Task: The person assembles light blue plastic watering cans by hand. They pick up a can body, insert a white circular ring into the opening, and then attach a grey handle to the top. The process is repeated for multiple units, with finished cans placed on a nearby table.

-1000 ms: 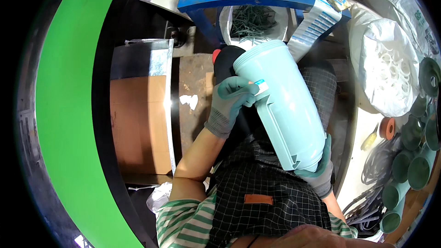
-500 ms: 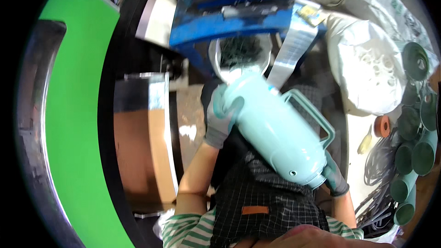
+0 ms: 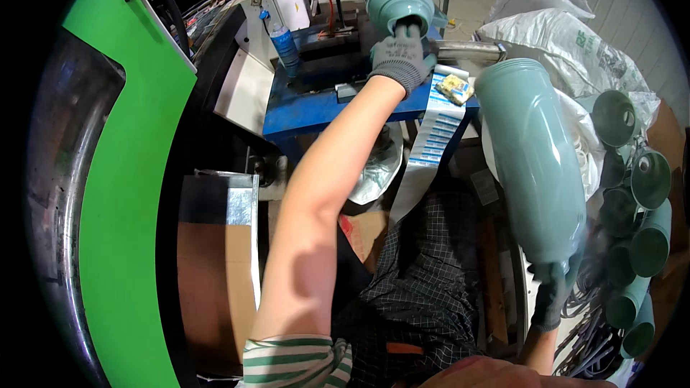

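Note:
A pale green thermos flask shell point(image 3: 532, 158) stands tilted on the right, its wide end toward the far side. My right hand point(image 3: 552, 291), gloved in grey, is closed around its narrow near end; part of the fingers is hidden behind it. My left arm stretches far forward over the blue bench. There my left hand point(image 3: 399, 56), also gloved, has its fingers at the dark opening of a second thermos flask shell point(image 3: 402, 3), which lies by the machine with that opening toward me. The fingertips are partly hidden inside the opening.
A blue bench point(image 3: 338, 111) carries a label strip point(image 3: 435, 129), a yellow pad point(image 3: 455, 89) and a blue bottle point(image 3: 284, 47). Several green shells point(image 3: 650, 244) are stacked at the right beside white sacks point(image 3: 568, 43). A cardboard box point(image 3: 215, 266) and a green panel point(image 3: 126, 208) stand left.
The flask both hands held over my lap has swung right, now in my right hand only. My left hand has let go and reached forward to another shell. The view has shifted.

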`<state>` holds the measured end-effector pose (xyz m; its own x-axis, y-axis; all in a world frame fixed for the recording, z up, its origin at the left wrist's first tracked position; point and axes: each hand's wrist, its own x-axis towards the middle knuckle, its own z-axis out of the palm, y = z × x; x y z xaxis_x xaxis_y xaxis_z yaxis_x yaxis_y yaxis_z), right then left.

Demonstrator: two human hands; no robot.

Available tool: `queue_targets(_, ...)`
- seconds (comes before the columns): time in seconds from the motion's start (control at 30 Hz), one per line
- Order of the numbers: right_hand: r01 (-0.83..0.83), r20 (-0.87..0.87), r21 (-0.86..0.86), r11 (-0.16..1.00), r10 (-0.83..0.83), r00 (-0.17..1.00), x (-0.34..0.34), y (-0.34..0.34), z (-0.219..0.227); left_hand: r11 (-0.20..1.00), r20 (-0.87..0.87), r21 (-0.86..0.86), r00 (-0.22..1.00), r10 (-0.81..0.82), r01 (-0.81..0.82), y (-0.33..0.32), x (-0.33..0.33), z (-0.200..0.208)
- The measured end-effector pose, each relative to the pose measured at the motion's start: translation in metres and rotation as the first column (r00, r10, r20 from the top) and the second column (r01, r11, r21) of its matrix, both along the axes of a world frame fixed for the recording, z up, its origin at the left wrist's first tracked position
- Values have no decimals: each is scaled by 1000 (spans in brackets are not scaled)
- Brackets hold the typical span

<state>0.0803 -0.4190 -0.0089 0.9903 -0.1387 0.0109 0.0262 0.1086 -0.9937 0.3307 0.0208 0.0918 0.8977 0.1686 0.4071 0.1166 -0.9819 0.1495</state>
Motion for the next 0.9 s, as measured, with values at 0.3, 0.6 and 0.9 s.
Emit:
queue_targets(0.3, 88, 378, -396, 914, 75, 923, 121, 39, 83, 964, 696, 192, 667, -266, 184, -24, -237, -93)
queue_targets(0.6, -69, 468, -476, 877, 319, 824, 240, 254, 80, 948, 624, 97, 723, -295, 303, -20, -340, -100)
queue_targets(0.9, -142, 253, -165, 976, 181, 950, 373, 381, 105, 851, 404, -79, 797, -448, 519, -24, -359, -121)
